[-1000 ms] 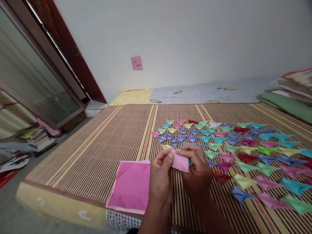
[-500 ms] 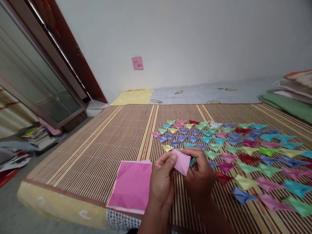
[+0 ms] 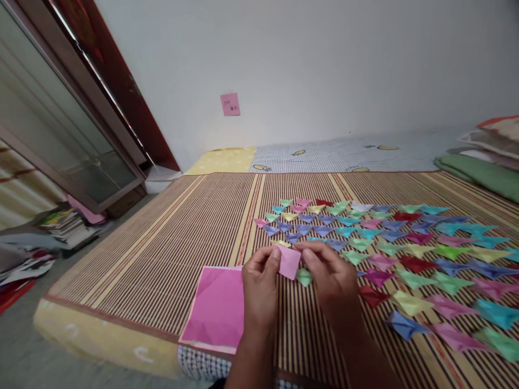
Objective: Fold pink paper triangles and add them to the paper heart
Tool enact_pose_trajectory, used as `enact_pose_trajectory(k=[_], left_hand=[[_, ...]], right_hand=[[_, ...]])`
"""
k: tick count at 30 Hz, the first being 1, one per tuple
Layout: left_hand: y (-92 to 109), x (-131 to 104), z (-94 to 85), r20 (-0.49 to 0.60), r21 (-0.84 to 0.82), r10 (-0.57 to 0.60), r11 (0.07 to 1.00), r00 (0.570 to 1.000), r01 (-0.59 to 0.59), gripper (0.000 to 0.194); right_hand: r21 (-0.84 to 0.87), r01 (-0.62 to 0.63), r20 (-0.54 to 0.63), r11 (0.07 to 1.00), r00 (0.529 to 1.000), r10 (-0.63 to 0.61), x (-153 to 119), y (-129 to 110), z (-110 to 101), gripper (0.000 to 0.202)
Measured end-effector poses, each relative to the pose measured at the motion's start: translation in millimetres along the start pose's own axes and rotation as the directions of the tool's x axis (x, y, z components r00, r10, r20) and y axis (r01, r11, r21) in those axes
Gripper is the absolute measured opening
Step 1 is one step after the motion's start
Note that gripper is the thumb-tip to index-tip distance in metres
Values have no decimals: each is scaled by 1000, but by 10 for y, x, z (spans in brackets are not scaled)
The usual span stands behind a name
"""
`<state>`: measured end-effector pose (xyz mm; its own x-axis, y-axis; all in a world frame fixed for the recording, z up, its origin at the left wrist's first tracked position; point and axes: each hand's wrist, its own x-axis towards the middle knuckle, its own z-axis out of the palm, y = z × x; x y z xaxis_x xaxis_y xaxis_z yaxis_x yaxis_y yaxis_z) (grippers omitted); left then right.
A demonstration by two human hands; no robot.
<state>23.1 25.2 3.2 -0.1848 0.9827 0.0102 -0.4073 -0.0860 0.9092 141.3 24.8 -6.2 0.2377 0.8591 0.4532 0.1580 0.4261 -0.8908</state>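
Note:
A small square of folded pink paper (image 3: 288, 263) is held up above the mat. My left hand (image 3: 260, 286) pinches its left edge between thumb and fingers. At the upper right corner, the thumb and index finger of my right hand (image 3: 330, 278) close on the paper. Just below and behind it, a light green folded paper piece (image 3: 304, 277) shows between my hands. To the left of my left hand lies a stack of square paper sheets (image 3: 217, 308), magenta on top; my hand covers its right side.
Rows of folded paper pieces in several colours, such as a dark red one (image 3: 372, 296), spread over the striped mat (image 3: 162, 254) to the right. Folded bedding (image 3: 482, 173) lies at the far right. A pink note (image 3: 230, 104) is on the wall.
The pink paper has moved slightly left and turned a little. My right hand has shifted from behind the paper to its upper right corner, uncovering the light green piece.

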Motion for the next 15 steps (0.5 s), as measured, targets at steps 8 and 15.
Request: enact_pose_trajectory(k=[8,15], left_hand=[[69,-55,44,74,201,62,977,995,-76,24],[46,-52,44,113,162,63,984,992,-81,21]], right_hand=[[78,-24,41,997,999,21,31,4,7,8],[-91,181,-8,979,983,-182,40,-72,-4,6]])
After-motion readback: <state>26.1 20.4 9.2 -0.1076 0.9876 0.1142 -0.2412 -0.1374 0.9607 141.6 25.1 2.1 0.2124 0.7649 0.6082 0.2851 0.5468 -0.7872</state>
